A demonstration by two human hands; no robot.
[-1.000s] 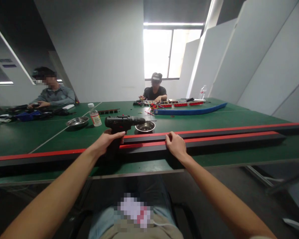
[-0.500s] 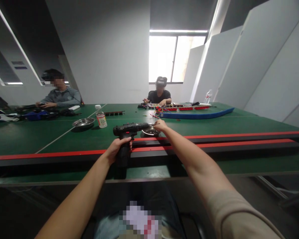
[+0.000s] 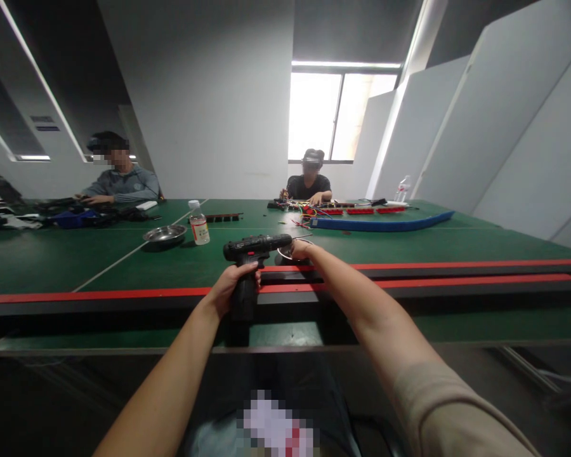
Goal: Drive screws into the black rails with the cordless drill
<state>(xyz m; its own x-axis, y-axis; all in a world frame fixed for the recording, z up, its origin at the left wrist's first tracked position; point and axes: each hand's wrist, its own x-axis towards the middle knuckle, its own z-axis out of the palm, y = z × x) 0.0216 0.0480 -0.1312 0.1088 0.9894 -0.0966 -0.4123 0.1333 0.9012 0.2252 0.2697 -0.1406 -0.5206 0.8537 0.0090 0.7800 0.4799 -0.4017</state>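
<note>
My left hand is wrapped round the grip of a black cordless drill. The drill points right, and a long thin bit sticks out of its chuck. Just past the chuck, my right hand dips into a small metal bowl. Its fingers look bunched together and point down. The bowl's contents and anything between those fingertips are hidden. Below the drill and my right forearm run long black bars with red top faces.
A metal dish and a labelled bottle stand at left on the green table. A blue strip lies beyond the bars. Two people sit across the table, one among wires and red parts.
My right hand has lowered from above the metal bowl into it. My left hand still holds the drill at about the same place, while the whole view has shifted slightly.
</note>
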